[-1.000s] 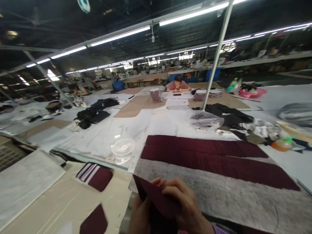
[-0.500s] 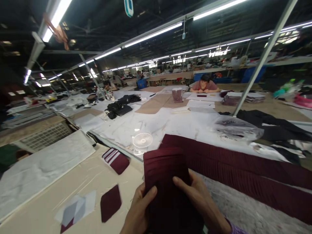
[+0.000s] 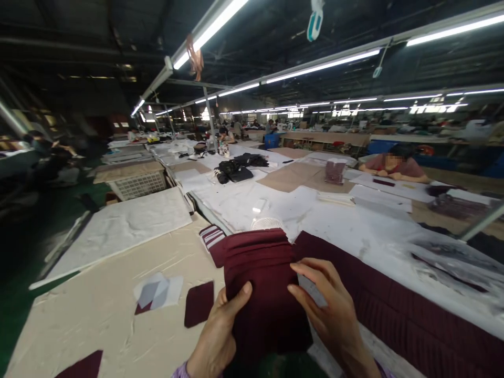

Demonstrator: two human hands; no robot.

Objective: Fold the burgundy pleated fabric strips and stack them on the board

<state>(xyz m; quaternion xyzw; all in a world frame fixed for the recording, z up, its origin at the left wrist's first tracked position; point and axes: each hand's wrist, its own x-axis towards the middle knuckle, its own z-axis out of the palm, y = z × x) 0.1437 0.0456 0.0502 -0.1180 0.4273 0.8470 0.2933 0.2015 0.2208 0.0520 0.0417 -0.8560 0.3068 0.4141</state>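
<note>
A stack of maroon fabric pieces (image 3: 262, 294), fanned at its top edge, is held up in front of me. My left hand (image 3: 220, 328) is closed on its left side, thumb lying on the front face. At the right edge, my right hand (image 3: 331, 304) has its thumb and fingertips bent against the cloth. Between those fingers a gap shows pale tabletop. Below the stack its lower part falls into shadow. Long overlapping rows of maroon pieces (image 3: 378, 291) lie on the table to the right.
On the cream-covered table (image 3: 118, 294) are a maroon piece (image 3: 199, 303), a striped maroon stack (image 3: 212, 239) and pale paper shapes (image 3: 159, 291). A white fan (image 3: 268, 223) stands behind the held stack. Across the white table, a person (image 3: 396, 163) leans forward. Dark garments (image 3: 236, 169) lie farther left.
My view has turned left, so the room appears shifted right. My right thumb has moved from the front of the stack to its right edge, and the fingers now show.
</note>
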